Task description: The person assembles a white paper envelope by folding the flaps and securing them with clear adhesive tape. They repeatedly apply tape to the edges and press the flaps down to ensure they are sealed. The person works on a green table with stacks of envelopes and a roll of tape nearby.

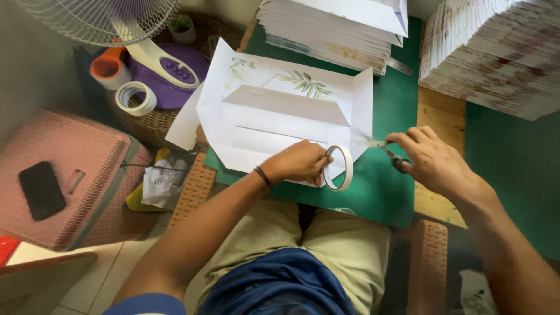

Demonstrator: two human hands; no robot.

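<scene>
left hand [298, 163]: fingers clamped on tape roll [339, 168], roll upright at near edge of folded sheet [280, 114]
right hand [434, 160]: fingers closed through scissors [392, 156] handles
scissors: blades point left at tape strip [363, 140] stretched from the roll
sheet: white, leaf print, flaps open, on green mat [379, 192] over tabletop [437, 114]
stacks [496, 52]: far right and top centre
left of tabletop: fan [116, 20], two tape rolls, phone [42, 189] on pink stool
</scene>
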